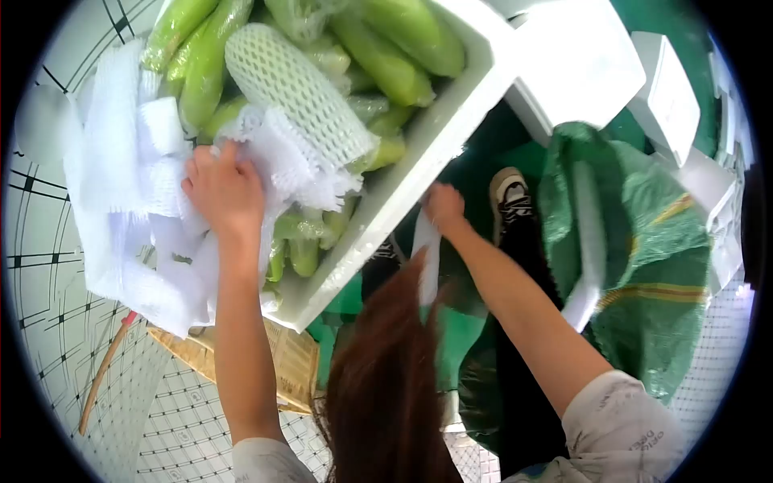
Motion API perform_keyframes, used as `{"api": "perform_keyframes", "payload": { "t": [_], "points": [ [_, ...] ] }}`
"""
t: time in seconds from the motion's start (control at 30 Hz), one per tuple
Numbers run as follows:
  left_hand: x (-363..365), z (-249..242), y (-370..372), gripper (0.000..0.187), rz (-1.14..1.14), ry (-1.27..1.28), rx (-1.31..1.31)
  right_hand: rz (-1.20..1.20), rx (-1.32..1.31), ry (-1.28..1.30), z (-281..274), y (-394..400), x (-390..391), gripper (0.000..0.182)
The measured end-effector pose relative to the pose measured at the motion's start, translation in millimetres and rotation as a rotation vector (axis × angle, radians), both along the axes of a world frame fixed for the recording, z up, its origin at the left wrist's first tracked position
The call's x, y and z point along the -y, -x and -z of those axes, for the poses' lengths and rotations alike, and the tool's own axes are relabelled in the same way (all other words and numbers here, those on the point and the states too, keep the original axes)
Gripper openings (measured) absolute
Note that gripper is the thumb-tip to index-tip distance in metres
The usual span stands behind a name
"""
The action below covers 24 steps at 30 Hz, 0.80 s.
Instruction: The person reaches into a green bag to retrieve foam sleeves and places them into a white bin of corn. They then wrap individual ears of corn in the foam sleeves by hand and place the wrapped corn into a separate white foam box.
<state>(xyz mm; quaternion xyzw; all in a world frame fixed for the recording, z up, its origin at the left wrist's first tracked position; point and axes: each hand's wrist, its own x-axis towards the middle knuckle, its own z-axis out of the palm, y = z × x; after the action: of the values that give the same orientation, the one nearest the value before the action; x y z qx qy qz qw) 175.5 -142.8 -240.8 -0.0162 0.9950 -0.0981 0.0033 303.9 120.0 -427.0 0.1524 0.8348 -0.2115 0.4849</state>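
Observation:
My left hand (225, 191) is closed on white foam net (294, 149) at the edge of a white foam box (419, 173), its fingers curled into the netting. Long green vegetables (382, 56), wrapped in clear film, fill the box. On top of them lies one piece in a foam net sleeve (298, 92), with loose netting bunched at its lower end. Beside the box's right wall, lower down, my right hand (444, 208) grips a white foam net sleeve (427, 258) that hangs downward. Hair covers part of the view below it.
More white foam nets (121, 177) drape over the box's left side. A green woven sack (652, 266) stands on the right, near white foam boxes (580, 60). My shoe (511, 197) is on the green floor. Cardboard (294, 362) and a stick (105, 374) lie at lower left.

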Motion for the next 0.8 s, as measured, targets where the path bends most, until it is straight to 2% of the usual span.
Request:
{"api": "perform_keyframes", "payload": {
  "t": [0.03, 0.1, 0.13, 0.17, 0.23, 0.27, 0.33, 0.37, 0.4, 0.43, 0.47, 0.5, 0.57, 0.6, 0.63, 0.7, 0.77, 0.8],
  "points": [
    [0.8, -0.5, 0.2, 0.019, -0.008, -0.018, -0.014, -0.001, -0.061, 0.034, -28.8, -10.6, -9.1, 0.017],
    [4.7, -6.8, 1.5, 0.019, -0.140, -0.213, 0.014, 0.039, -0.067, 0.238, -109.8, -14.0, -30.8, 0.013],
    [2.6, -20.4, -0.2, 0.019, -0.143, -0.223, -0.005, 0.097, 0.159, 0.377, -179.8, 14.4, -41.0, 0.014],
    [2.1, -37.0, -3.6, 0.019, -0.139, -0.238, 0.002, 0.036, 0.045, 0.533, -236.1, 32.8, -46.0, 0.015],
    [5.3, -67.0, -11.5, 0.018, -0.151, -0.245, -0.012, 0.056, -0.148, 0.973, -308.5, 63.8, -44.3, 0.010],
    [8.7, -80.5, -15.2, 0.017, -0.099, -0.207, 0.045, 0.109, -0.368, 1.214, -307.5, 59.0, -29.1, 0.013],
    [20.7, -89.0, -22.1, 0.017, -0.047, -0.153, 0.082, -0.084, -0.143, 1.140, -311.0, 84.7, 11.4, 0.014],
    [29.3, -81.4, -29.5, 0.019, 0.147, -0.174, 0.110, -0.105, -0.259, 1.090, -307.8, 96.8, 38.3, 0.017],
    [36.0, -79.2, -32.3, 0.021, 0.341, -0.194, 0.141, -0.093, -0.305, 0.884, -288.7, 96.8, 65.4, 0.024],
    [38.3, -84.2, -31.0, 0.021, 0.336, -0.189, 0.139, -0.153, -0.405, 0.656, -262.5, 92.4, 83.5, 0.035],
    [36.7, -88.7, -28.6, 0.024, 0.290, -0.210, 0.177, -0.190, -0.268, 0.500, -257.1, 104.5, 91.0, 0.046],
    [34.6, -95.8, -26.5, 0.027, 0.249, -0.234, 0.218, -0.019, -0.342, 0.480, -255.2, 106.0, 86.3, 0.050],
    [4.8, -150.2, -10.9, 0.030, 0.198, -0.269, 0.159, 0.272, -0.473, 0.472, -262.4, 112.8, 53.7, 0.055],
    [-13.4, -169.4, -6.0, 0.034, 0.142, -0.302, 0.096, 0.351, -0.585, 0.458, -276.2, 125.5, 32.2, 0.045],
    [-24.4, -174.1, -5.6, 0.034, 0.129, -0.317, 0.095, 0.650, -0.515, 0.664, -285.7, 140.9, 11.7, 0.037],
    [-45.2, -179.0, 0.7, 0.041, 0.049, -0.827, 0.001, 0.955, -0.359, 0.956, -294.9, 171.8, -13.3, 0.018],
    [-88.4, -161.7, 24.4, 0.041, -0.204, -1.405, 0.070, 1.120, -0.148, 1.166, -320.7, 205.7, -12.2, 0.009],
    [-112.8, -141.1, 34.1, 0.040, -0.205, -1.521, 0.001, 1.099, -0.148, 1.169, -314.8, 213.2, -11.1, 0.009]
  ]
}}
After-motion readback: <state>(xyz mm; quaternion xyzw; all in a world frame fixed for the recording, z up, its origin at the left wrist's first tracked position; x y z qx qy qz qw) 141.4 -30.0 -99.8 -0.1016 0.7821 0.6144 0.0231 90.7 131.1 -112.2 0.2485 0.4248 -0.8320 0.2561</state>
